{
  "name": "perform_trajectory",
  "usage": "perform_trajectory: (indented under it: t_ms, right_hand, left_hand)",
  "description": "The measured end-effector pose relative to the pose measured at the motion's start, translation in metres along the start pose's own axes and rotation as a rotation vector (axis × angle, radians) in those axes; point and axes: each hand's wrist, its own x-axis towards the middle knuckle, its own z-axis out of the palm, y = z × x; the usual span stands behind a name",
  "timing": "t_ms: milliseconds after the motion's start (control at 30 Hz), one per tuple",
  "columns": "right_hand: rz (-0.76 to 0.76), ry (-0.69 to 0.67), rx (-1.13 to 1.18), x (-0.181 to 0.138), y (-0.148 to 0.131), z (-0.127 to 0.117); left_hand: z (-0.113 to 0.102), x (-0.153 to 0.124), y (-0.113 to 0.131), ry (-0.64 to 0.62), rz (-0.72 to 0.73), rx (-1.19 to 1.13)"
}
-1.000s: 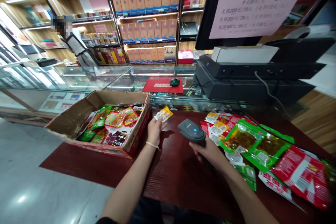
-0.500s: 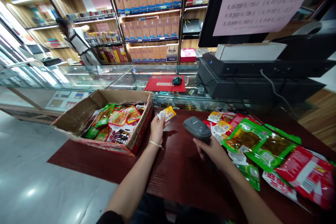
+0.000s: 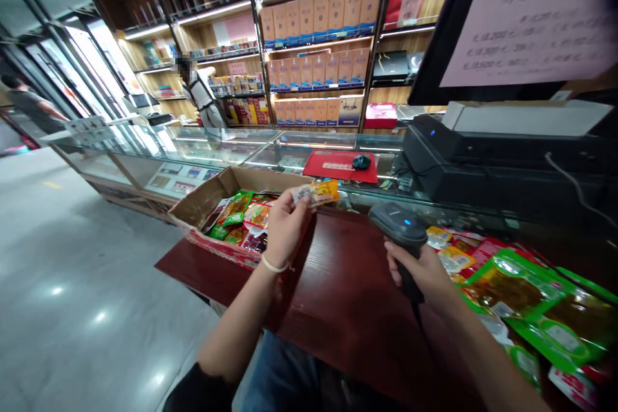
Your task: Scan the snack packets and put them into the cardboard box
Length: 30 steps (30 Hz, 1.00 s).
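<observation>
Between the thumb and fingers of my left hand (image 3: 286, 225) is a small yellow and clear snack packet (image 3: 322, 193), raised above the table near the box's right end. My right hand (image 3: 420, 270) is wrapped around the handle of a dark barcode scanner (image 3: 398, 225), whose head points towards the packet and shows a blue light. Left of and partly behind my left hand stands an open cardboard box (image 3: 193, 212) with several snack packets (image 3: 236, 209) in it. Right of the scanner lies a pile of packets, with large green ones (image 3: 506, 283) on top.
The dark red tabletop (image 3: 338, 296) meets a glass display counter (image 3: 251, 141). On the glass lie a red mat (image 3: 318, 167) and a computer mouse (image 3: 361, 162). A monitor with a paper sign (image 3: 526, 26) stands at right. A person (image 3: 200, 96) is by the shelves; another (image 3: 33, 103) is far left.
My view has swung left, so the scene sits further right. My left hand has lifted the yellow packet closer to me. A blue light now shows on the scanner, still in my right hand.
</observation>
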Motion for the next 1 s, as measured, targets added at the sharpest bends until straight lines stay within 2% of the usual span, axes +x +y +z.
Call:
perform_trajectory:
  t_ms: [67, 167, 267, 333, 433, 567, 733, 833, 1000]
  right_hand:
    - [0.002, -0.019, -0.001, 0.004, -0.005, 0.012]
    - [0.016, -0.066, 0.026, 0.012, -0.007, 0.032]
    - [0.007, -0.1, 0.053, 0.018, -0.01, 0.053]
    - [0.008, -0.117, 0.054, 0.021, -0.014, 0.067]
    - [0.02, -0.126, 0.056, 0.024, -0.018, 0.082]
    - [0.0, -0.128, 0.057, 0.028, -0.014, 0.087]
    - [0.002, -0.088, 0.05, 0.026, -0.007, 0.068]
    - [-0.004, -0.061, 0.071, 0.023, -0.006, 0.051]
    - [-0.007, 0.032, 0.071, 0.013, -0.003, 0.01]
  left_hand:
    - [-0.035, 0.01, 0.006, 0.08, 0.028, 0.088]
    - [-0.092, 0.027, 0.001, 0.22, 0.075, 0.219]
    - [-0.142, 0.04, -0.012, 0.276, 0.043, 0.514]
    - [-0.165, 0.044, -0.022, 0.28, -0.014, 0.696]
    - [-0.177, 0.044, -0.031, 0.284, -0.004, 0.754]
    - [-0.173, 0.039, -0.029, 0.216, 0.055, 0.746]
    - [-0.154, 0.032, -0.018, 0.171, 0.08, 0.739]
    - [-0.124, 0.026, -0.012, 0.089, 0.089, 0.687]
    - [-0.046, 0.006, 0.0, -0.099, 0.189, 0.706]
